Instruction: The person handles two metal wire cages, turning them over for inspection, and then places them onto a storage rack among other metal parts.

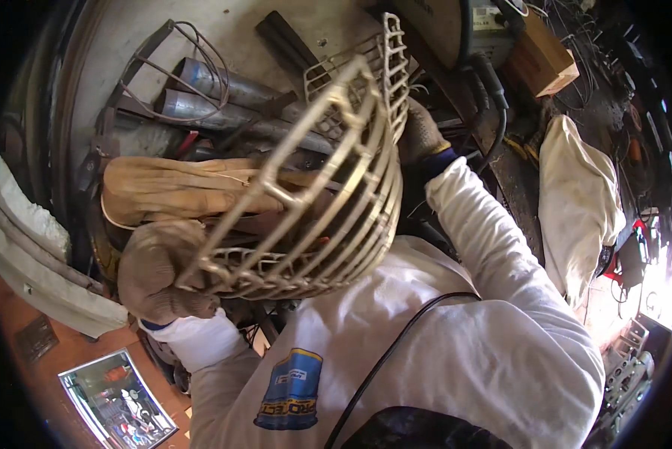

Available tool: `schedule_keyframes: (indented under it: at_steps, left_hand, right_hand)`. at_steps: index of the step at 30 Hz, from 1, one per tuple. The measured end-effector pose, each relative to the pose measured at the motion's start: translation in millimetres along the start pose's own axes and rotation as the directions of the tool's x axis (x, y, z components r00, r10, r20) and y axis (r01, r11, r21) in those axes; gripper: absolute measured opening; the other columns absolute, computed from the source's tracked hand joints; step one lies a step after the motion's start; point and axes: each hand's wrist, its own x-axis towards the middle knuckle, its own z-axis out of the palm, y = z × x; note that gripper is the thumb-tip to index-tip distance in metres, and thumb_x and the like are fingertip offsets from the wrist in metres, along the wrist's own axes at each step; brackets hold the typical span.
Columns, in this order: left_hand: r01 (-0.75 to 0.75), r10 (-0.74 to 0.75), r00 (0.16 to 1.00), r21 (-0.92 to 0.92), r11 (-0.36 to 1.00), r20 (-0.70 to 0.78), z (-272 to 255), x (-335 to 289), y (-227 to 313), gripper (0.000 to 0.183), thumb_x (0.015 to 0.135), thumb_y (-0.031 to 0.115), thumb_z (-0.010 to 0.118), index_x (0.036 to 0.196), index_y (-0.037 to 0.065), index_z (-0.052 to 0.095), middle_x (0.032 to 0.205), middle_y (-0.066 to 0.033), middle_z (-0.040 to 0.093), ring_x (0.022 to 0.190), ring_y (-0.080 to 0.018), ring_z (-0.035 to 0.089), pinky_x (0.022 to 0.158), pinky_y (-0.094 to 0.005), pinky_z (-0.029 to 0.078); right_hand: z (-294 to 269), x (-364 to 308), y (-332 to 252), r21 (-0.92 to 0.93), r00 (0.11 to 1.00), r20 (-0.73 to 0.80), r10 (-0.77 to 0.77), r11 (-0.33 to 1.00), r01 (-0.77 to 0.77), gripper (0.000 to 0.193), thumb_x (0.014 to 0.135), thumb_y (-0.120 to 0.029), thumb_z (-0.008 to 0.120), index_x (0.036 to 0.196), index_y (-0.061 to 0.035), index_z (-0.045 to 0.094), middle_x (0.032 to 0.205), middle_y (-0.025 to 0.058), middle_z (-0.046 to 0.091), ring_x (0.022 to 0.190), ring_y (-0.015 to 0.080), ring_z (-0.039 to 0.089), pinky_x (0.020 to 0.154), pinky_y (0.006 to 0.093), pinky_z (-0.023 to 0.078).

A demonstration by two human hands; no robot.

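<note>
A bare metal grille [285, 196], with long parallel bars and smaller mesh-like sides, is held up tilted in front of my chest. My left hand [160, 269], in a brown work glove, is closed round its near left corner. My right hand [422, 135], also gloved, grips the far right side; its fingertips are hidden behind the bars. Just beyond my left hand lies a tan, leather-looking piece [171, 183], partly covered by the grille.
Metal pipes [208, 112] and a thin wire hoop [220, 71] lie at the far left. A cardboard box [543, 56] stands at the far right, above a hanging cream cloth [579, 202]. A framed glossy panel [119, 400] lies at the lower left.
</note>
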Motion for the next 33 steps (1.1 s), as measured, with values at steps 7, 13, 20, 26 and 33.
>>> schedule_keyframes:
  at_steps: [7, 13, 20, 26, 33]
  left_hand:
    - [0.155, -0.241, 0.910, 0.259, 0.953, 0.339, 4.1, 65.5, -13.6, 0.035, 0.078, 0.027, 0.082, 0.096, -0.002, 0.072, 0.077, -0.0097, 0.068, 0.069, -0.0290, 0.063, 0.060, -0.0378, 0.047]
    - [0.317, -0.277, 0.948, 0.546, 0.776, -0.157, 17.1, 64.4, -31.4, 0.042, 0.082, 0.029, 0.078, 0.111, 0.000, 0.071, 0.101, -0.0140, 0.066, 0.094, -0.0292, 0.065, 0.077, -0.0380, 0.052]
    - [0.445, 0.021, 0.703, 0.462, 0.767, -0.711, 59.0, 63.0, -99.0, 0.052, 0.091, 0.028, 0.073, 0.133, 0.001, 0.059, 0.136, -0.0161, 0.056, 0.123, -0.0281, 0.056, 0.103, -0.0373, 0.045]
    - [0.509, 0.144, 0.472, 0.403, 0.760, -0.870, 103.5, 64.9, -148.5, 0.096, 0.080, 0.041, 0.083, 0.150, -0.001, 0.033, 0.138, -0.0200, 0.049, 0.128, -0.0314, 0.050, 0.109, -0.0425, 0.039]
    - [0.297, -0.324, 0.241, -0.249, 0.922, -0.915, 123.1, 63.4, -177.6, 0.116, 0.070, 0.030, 0.092, 0.155, 0.004, 0.016, 0.141, -0.0152, 0.044, 0.126, -0.0289, 0.048, 0.109, -0.0436, 0.041]
  right_hand:
    - [0.9, 30.0, 42.2, 0.045, 0.996, 0.091, -0.002, 0.999, -0.002, 0.027, 0.099, -0.024, 0.053, 0.116, -0.0052, 0.064, 0.111, 0.0105, 0.069, 0.100, 0.0222, 0.066, 0.093, 0.0373, 0.052]
    - [6.1, 55.2, 57.6, 0.142, 0.982, 0.155, 0.106, 0.981, -0.129, 0.032, 0.100, -0.028, 0.051, 0.120, -0.0040, 0.061, 0.114, 0.0134, 0.067, 0.101, 0.0257, 0.066, 0.093, 0.0413, 0.053]
    - [-1.0, 51.8, 72.4, 0.233, 0.958, 0.184, 0.219, 0.937, -0.259, 0.038, 0.101, -0.031, 0.047, 0.124, -0.0026, 0.058, 0.117, 0.0167, 0.065, 0.103, 0.0299, 0.065, 0.093, 0.0460, 0.053]
    - [5.3, 55.4, 66.8, 0.266, 0.940, 0.226, 0.257, 0.912, -0.313, 0.043, 0.103, -0.035, 0.045, 0.128, -0.0015, 0.055, 0.119, 0.0195, 0.064, 0.104, 0.0335, 0.065, 0.092, 0.0501, 0.054]
    - [8.7, 54.1, 49.7, 0.311, 0.919, 0.319, 0.232, 0.890, -0.333, 0.049, 0.104, -0.038, 0.042, 0.132, -0.0001, 0.051, 0.122, 0.0228, 0.062, 0.106, 0.0377, 0.064, 0.092, 0.0548, 0.054]
